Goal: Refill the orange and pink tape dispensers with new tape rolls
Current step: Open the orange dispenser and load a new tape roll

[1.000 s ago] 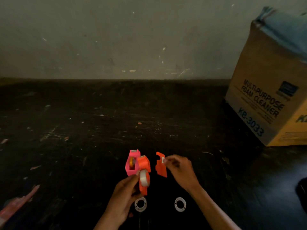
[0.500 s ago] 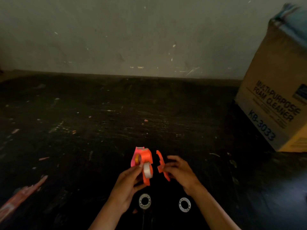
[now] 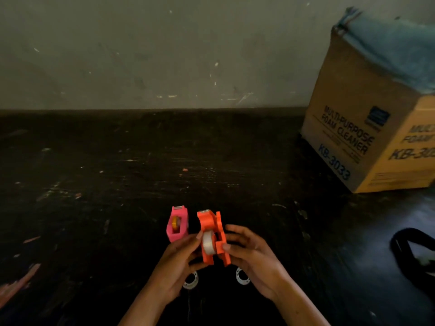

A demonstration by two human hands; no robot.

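Hands meet low in the middle of the head view, both forearms coming up from the bottom edge. The left hand [image 3: 175, 267] is curled around the orange dispenser body [image 3: 207, 234], thumb up along its left face, and grips it upright above the dark floor [image 3: 117, 184]. The right hand [image 3: 253, 260] pinches the orange side cover [image 3: 222, 241] between thumb and fingers and holds it flat against the body's right side; whether the two halves are fully seated together I cannot tell. Inside the open orange shell sits one clear tape roll [image 3: 208, 242], its edge facing the camera. Just left of it stands the pink dispenser [image 3: 177, 225], upright, with one small orange core [image 3: 176, 222] in its hollow and no hand on it, though the left fingertips lie close to its lower corner. Two white rings [image 3: 191, 280] lie on the floor under the hands, one below each wrist, both partly hidden. So: two dispensers, one roll in the orange one, two loose rings. A cardboard box [image 3: 367, 142] printed "MULTI-PURPOSE FOAM CLEANER" stands well apart at the right, with a blue cloth [image 3: 397, 48] over its top, and a black strap [image 3: 409, 255] lies near the right edge.
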